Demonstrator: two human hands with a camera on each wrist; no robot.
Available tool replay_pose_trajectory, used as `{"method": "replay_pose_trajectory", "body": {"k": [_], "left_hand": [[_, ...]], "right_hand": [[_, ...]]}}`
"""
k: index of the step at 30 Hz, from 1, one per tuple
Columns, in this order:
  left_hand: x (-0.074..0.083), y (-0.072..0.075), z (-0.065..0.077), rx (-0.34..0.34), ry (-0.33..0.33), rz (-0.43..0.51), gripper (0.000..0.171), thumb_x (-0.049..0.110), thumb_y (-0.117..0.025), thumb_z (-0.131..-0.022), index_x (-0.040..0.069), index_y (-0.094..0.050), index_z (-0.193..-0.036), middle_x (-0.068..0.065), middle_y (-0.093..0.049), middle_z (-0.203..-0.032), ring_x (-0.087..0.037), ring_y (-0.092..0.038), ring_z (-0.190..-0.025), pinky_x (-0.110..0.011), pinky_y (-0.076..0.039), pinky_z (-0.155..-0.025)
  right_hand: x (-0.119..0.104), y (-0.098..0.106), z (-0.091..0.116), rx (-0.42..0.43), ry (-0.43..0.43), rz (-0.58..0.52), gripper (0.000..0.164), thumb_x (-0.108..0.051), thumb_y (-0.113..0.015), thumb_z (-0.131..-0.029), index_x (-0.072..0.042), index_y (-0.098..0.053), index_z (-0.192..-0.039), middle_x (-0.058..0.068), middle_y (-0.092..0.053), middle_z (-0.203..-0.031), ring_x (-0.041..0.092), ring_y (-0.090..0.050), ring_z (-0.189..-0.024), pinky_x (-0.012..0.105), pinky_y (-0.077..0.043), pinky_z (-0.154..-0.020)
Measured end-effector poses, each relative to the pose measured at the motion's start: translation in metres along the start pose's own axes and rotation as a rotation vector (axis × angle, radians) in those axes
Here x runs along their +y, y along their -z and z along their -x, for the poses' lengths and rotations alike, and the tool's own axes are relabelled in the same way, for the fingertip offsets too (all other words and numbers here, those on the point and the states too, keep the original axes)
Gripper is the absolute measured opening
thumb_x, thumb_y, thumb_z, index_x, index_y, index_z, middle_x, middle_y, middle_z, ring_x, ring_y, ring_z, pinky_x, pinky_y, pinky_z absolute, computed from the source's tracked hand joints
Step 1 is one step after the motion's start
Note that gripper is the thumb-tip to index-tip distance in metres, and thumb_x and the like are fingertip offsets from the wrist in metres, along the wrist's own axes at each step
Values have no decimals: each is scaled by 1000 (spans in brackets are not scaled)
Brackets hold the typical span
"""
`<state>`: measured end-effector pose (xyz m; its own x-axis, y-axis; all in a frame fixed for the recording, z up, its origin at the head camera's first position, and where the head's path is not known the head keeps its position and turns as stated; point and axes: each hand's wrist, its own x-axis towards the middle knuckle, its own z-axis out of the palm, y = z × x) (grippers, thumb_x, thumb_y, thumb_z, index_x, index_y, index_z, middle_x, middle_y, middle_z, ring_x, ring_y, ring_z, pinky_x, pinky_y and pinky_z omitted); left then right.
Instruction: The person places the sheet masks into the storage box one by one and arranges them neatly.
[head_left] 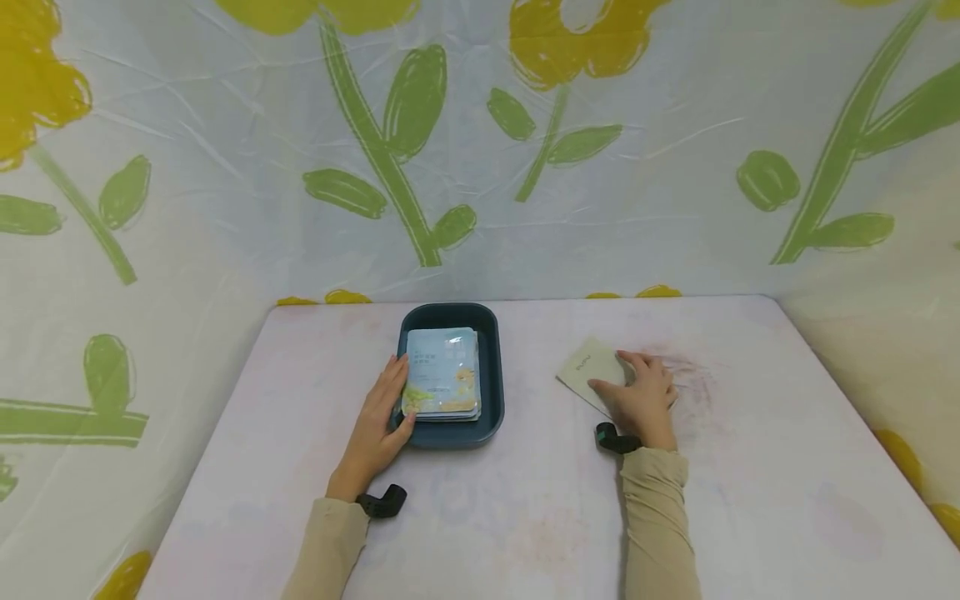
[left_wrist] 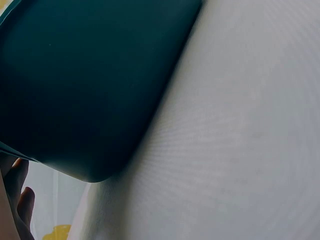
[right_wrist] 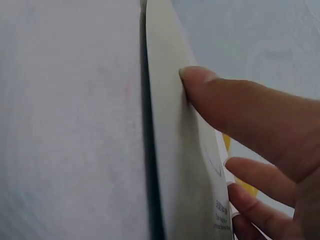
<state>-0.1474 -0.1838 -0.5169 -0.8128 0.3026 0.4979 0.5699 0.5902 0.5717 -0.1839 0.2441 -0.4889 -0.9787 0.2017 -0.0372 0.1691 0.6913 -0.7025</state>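
Note:
A dark teal tray (head_left: 491, 429) stands left of centre, holding a stack of glossy light blue flat packets (head_left: 442, 375), like face mask sachets. My left hand (head_left: 378, 417) rests along the tray's left side, fingers extended and thumb by its near left corner. In the left wrist view the tray wall (left_wrist: 90, 90) fills much of the picture, with a few fingertips past its edge. To the right, my right hand (head_left: 641, 392) grips a pale green flat packet (head_left: 588, 371). In the right wrist view the thumb presses on the packet's face (right_wrist: 172, 125), while the other fingers curl at its far edge.
The pale table (head_left: 480, 533) ends at a back edge against a hanging cloth (head_left: 637, 217) printed with yellow flowers and green leaves. That cloth also rises along both sides. A black camera mount sits on each wrist.

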Motion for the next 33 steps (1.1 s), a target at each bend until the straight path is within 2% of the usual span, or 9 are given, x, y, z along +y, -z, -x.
{"method": "replay_pose_trajectory", "body": {"k": [10, 17, 22, 29, 33], "left_hand": [[0, 1, -1, 0, -2, 8, 70, 27, -55, -94, 3, -31, -155, -7, -26, -163, -30, -16, -151, -41, -12, -121], [0, 0, -1, 1, -1, 10, 71, 27, -55, -93, 3, -31, -155, -7, -25, -163, -30, -16, -151, -39, -12, -121], [0, 0, -1, 1, -1, 8, 72, 26, -55, -92, 3, -30, -155, -7, -26, -163, -30, -16, -151, -39, -12, -121], [1, 0, -1, 0, 5, 0, 71, 28, -54, -93, 2, -31, -155, -6, -25, -163, -29, -16, -151, -41, -12, -121], [1, 0, -1, -5, 7, 6, 71, 28, -54, -93, 2, -30, -155, -6, -25, -163, -29, -16, -151, -40, -12, -121]], "right_hand": [[-1, -2, -2, 44, -55, 57, 82, -47, -80, -78, -5, -49, -141, 31, -33, -143, 53, -26, -127, 69, -14, -95], [-2, -6, -6, 46, -121, 112, 84, -52, -79, -77, -5, -49, -139, 34, -39, -134, 52, -30, -124, 66, -23, -95], [-3, -10, -5, 94, -111, 146, 81, -50, -80, -75, -1, -52, -134, 32, -48, -126, 50, -39, -118, 61, -33, -95], [0, -8, -3, 167, -66, 10, 68, -38, -84, -75, 5, -61, -123, 30, -63, -115, 45, -56, -108, 54, -44, -92], [1, -7, -3, 190, -70, -14, 66, -37, -84, -77, 4, -62, -123, 29, -65, -111, 42, -61, -101, 51, -45, -86]]}}
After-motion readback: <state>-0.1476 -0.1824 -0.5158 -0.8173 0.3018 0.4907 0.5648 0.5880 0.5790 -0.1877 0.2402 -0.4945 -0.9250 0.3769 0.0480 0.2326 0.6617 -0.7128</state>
